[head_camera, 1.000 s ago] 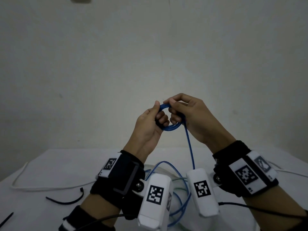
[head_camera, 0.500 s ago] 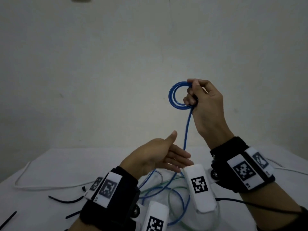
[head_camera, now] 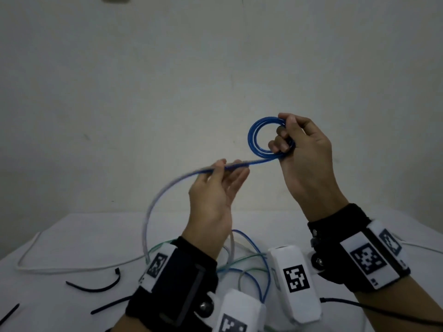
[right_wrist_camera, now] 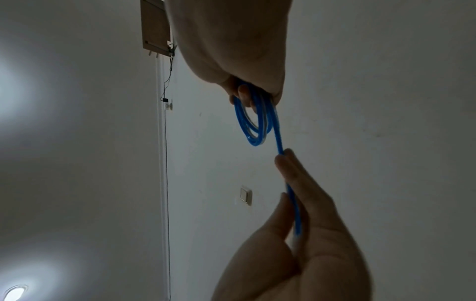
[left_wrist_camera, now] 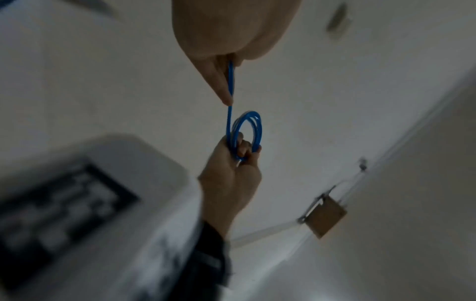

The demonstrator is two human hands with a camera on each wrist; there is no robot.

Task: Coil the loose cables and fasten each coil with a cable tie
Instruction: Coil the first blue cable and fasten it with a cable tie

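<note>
Blue cable (head_camera: 265, 137) coil gripped in my right hand (head_camera: 304, 161); left hand (head_camera: 215, 188) beside it pinches its trailing length.

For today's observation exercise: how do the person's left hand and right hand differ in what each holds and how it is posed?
The right hand grips the wound blue coil, fingers curled through its loops; the left hand pinches only the single straight run of the same cable. The right hand is raised higher; the left hand sits lower, nearer the table. Both hold the one blue cable in the air, and both wear black wrist straps.
</note>
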